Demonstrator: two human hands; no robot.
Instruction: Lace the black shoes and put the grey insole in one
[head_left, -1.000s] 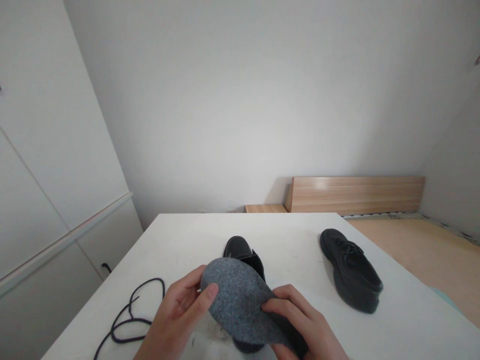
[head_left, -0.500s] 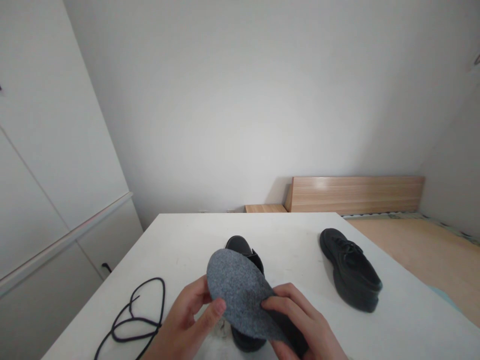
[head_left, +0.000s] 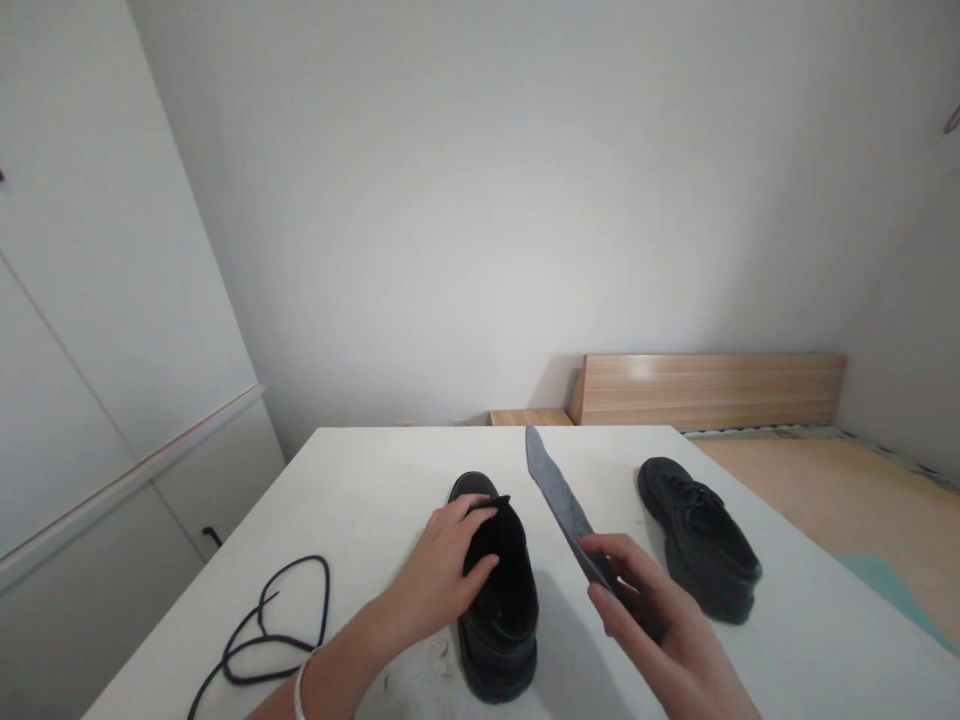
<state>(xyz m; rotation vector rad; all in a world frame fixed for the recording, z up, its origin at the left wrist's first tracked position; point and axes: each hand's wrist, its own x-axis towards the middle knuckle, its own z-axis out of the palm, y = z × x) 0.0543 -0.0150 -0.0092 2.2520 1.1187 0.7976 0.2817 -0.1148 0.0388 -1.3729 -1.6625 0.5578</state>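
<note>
A black shoe [head_left: 499, 650] stands on the table, toe pointing away, its laces not visible. My left hand [head_left: 442, 565] is at its opening, fingers curled over the upper near the tongue and thumb at the inside edge. To the right of that shoe, my right hand [head_left: 652, 610] pinches a grey felt insole [head_left: 559, 495] by its darker end. The insole is held up in the air, turned nearly edge-on, apart from the shoe.
A second black shoe [head_left: 701, 540], laced, stands on the right of the white table [head_left: 375, 480]. Loose black shoelace [head_left: 274, 640] lies coiled at the left. Beyond the table are a wooden headboard [head_left: 712, 390] and a bed surface [head_left: 810, 490]; a white cabinet [head_left: 112, 400] is at left.
My left hand has let go of the insole and moved onto the shoe's opening. My right hand has carried the insole to the right and turned it edge-on, uncovering the shoe.
</note>
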